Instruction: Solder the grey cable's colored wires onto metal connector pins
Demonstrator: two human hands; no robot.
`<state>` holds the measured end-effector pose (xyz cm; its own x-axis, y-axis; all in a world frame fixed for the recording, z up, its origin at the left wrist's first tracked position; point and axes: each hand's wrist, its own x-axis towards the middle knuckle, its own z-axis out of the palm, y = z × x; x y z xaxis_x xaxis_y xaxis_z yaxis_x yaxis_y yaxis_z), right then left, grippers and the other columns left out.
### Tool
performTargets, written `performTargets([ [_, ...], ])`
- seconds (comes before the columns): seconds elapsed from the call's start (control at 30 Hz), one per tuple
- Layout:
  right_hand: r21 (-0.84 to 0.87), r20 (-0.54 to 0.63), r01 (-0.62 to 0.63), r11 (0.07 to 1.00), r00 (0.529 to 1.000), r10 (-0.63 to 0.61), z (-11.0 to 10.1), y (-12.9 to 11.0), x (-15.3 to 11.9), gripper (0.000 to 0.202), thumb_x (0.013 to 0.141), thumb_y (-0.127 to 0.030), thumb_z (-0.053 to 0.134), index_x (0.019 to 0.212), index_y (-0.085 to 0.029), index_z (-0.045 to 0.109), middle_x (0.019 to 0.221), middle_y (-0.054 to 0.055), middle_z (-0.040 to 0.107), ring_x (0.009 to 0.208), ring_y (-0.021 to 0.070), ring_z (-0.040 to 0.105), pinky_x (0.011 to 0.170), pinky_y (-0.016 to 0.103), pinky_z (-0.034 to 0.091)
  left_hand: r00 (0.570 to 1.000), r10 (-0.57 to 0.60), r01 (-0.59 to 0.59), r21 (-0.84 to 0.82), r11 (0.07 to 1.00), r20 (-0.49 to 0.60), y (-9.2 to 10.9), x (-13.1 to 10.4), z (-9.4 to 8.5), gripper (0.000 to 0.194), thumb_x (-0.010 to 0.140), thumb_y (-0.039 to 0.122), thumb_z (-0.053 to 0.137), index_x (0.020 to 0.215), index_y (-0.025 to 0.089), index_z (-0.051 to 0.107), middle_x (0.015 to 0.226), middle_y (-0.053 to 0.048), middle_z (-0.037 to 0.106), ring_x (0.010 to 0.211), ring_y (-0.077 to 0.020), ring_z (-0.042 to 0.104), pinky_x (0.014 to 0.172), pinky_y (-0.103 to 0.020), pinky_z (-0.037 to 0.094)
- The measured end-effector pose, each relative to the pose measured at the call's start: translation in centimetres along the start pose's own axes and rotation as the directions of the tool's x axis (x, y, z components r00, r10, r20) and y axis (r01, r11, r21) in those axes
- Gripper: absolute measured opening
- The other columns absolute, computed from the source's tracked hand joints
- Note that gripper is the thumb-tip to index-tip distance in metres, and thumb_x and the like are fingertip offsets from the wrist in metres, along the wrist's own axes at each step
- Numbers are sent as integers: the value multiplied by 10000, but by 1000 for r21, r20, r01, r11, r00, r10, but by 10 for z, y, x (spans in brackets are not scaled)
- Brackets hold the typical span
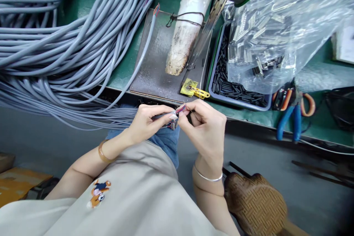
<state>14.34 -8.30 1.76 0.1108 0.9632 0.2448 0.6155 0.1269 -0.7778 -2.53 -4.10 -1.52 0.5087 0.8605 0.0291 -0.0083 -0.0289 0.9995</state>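
Just in front of the table edge, my left hand (pixel 151 121) is closed on the end of a grey cable, with small metal connectors (pixel 173 124) showing under its fingertips. Thin red and blue wires (pixel 181 109) stick out from that end toward my right hand (pixel 206 123). My right thumb and forefinger are pinched together at the wires' tips. Beyond the hands, a yellow clip-like tool (pixel 200 93) lies by a yellow sponge (pixel 189 87) on a dark metal plate (pixel 152 70).
Grey cables (pixel 91 44) heap over the left side. A wrapped white roll (pixel 188 25) leans over the plate. Right of it stand a blue tray (pixel 268 107) of black tubes, a plastic bag (pixel 276 37) of connectors and blue-handled pliers (pixel 297 121). A woven chair (pixel 260 206) is lower right.
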Motion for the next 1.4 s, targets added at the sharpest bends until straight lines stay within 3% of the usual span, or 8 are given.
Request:
performTargets([
  [0.1,102,-7,-49,994,999,50,2,-1,-2,128,868,-165,632,746,-199,645,660,-53,553,499,55,327,501,245,292,991,-116,125,-167,978,63,1,1,1,370,911,475,728,819,117,746,691,-44,720,542,-85,570,536,-195,442],
  [0.2,209,-14,-138,968,989,144,8,0,-6,119,876,-197,645,759,-198,669,652,-55,532,479,50,291,475,249,254,957,-234,284,-376,882,174,0,2,3,474,894,594,701,821,125,681,603,-13,661,369,-36,383,378,-188,272],
  [0.33,282,-29,-203,938,975,219,15,4,-11,119,893,-246,662,796,-199,714,656,-43,542,494,61,326,467,250,256,943,-260,331,-497,802,209,-2,2,3,463,894,584,707,830,131,638,576,1,640,335,-17,323,354,-176,202],
  [0.6,376,30,-214,902,975,219,10,8,-3,97,867,-278,705,845,-218,777,765,15,652,596,99,477,487,245,293,937,-270,345,-458,819,222,8,3,1,463,852,553,774,791,112,644,592,-26,658,365,-19,361,367,-175,204],
  [1.07,405,170,-250,879,966,195,2,11,6,94,818,-240,731,805,-204,818,698,16,657,524,63,405,453,225,245,915,-272,381,-410,829,299,2,0,-3,480,865,571,748,794,102,669,609,-36,670,376,-24,376,375,-180,220],
  [1.23,391,176,-155,907,980,92,-5,14,7,89,826,-195,750,833,-233,831,706,18,699,551,86,497,466,228,304,921,-243,350,-375,858,305,5,-1,-5,427,929,509,696,813,98,701,611,-29,666,399,-27,384,397,-179,254],
  [1.4,329,102,-23,944,995,-11,-9,15,0,154,876,-166,738,929,-270,838,743,17,738,620,115,601,489,234,391,970,-125,179,-264,948,207,6,-1,-4,333,955,394,685,805,100,732,650,-38,690,544,-72,550,538,-180,439],
])
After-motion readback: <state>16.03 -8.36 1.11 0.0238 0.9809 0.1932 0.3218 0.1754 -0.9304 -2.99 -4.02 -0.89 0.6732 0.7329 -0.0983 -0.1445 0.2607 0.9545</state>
